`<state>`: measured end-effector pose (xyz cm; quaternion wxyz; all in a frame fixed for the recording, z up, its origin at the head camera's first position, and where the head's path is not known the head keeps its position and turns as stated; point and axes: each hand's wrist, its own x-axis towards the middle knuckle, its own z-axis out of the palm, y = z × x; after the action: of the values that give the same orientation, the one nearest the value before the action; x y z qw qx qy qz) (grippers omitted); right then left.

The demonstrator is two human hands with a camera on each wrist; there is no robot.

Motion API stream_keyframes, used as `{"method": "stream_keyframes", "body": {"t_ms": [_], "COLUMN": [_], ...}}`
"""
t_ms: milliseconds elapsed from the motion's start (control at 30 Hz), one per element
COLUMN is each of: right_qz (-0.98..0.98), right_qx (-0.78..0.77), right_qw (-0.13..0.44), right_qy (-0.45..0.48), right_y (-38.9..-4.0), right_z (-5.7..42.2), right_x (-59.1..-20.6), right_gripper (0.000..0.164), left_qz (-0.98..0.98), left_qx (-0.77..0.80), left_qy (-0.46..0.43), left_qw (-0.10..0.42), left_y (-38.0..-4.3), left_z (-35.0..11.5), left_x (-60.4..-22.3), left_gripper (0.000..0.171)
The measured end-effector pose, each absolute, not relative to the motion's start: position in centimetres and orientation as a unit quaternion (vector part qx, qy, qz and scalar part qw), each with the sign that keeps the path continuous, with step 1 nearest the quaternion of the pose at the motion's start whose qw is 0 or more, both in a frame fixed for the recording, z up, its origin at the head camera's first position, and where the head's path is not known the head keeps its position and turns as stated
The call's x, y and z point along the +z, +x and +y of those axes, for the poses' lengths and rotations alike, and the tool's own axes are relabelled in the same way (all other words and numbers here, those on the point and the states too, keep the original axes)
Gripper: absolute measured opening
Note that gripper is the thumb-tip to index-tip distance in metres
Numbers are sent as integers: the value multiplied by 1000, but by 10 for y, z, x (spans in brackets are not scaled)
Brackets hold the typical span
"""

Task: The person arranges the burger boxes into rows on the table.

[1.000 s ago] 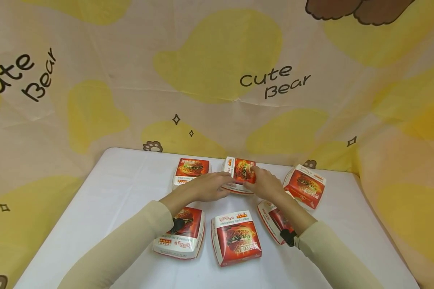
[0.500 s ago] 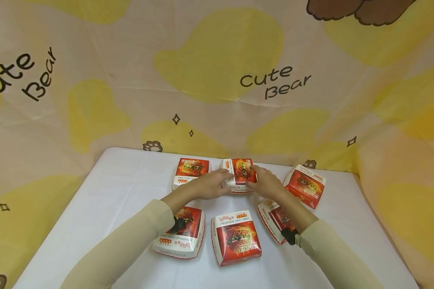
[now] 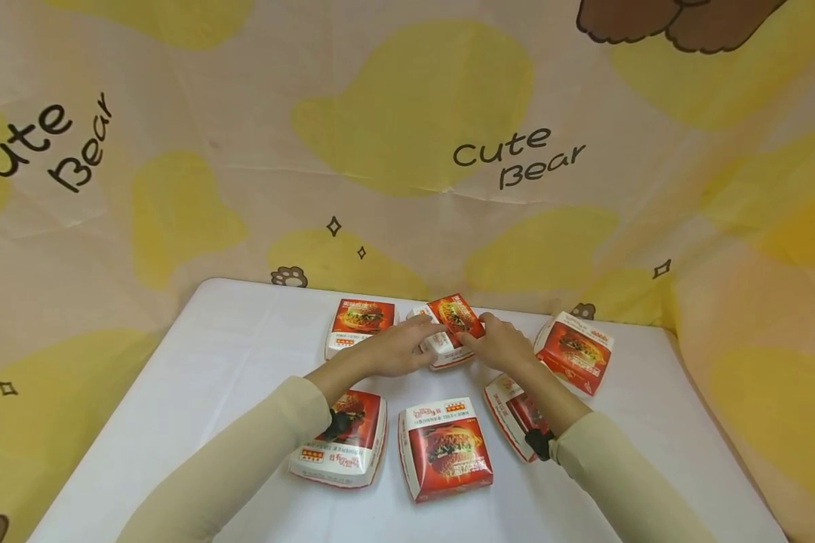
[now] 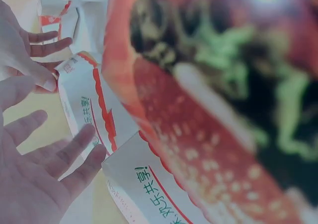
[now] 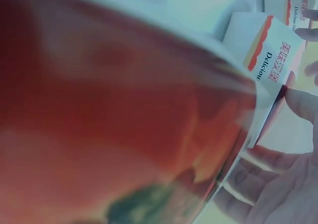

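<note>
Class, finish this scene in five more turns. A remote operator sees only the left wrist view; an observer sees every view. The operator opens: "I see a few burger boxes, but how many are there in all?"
Observer: The head view shows six burger boxes.
Operator: Which one is between the left hand and the right hand?
Observer: The middle back box; in the head view it lies between the back left box and the rightmost box.
Operator: Is anything under the right forearm?
Observer: Yes, the head view shows it crossing above the front right box and hiding part of that box's top.
</note>
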<state>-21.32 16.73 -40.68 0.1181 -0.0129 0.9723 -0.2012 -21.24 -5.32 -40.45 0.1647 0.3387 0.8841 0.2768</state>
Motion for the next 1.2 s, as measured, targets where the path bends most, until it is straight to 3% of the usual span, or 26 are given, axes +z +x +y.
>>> {"method": "stream_keyframes", "body": {"t_ms": [333, 500, 767, 1200], "right_qz": [971, 972, 968, 966], "right_qx": [-220, -212, -208, -200], "right_qw": [86, 97, 124, 140], "right_qy": [-28, -42, -66, -88], "right_y": [-213, -212, -214, -214], "right_z": [167, 169, 169, 169], "right_x": [-409, -407, -408, -409], "right_gripper": [72, 72, 68, 66], "left_qz": [880, 877, 915, 908], "left_qx": [277, 281, 241, 235], "left_qy": [351, 363, 305, 319], "left_qw": [157, 144, 106, 133], "left_y": [-212, -213, -214, -213], "left_z": [-52, -51, -53, -54], "left_x": [-406, -404, -405, -404], "left_gripper": [49, 45, 49, 46]}}
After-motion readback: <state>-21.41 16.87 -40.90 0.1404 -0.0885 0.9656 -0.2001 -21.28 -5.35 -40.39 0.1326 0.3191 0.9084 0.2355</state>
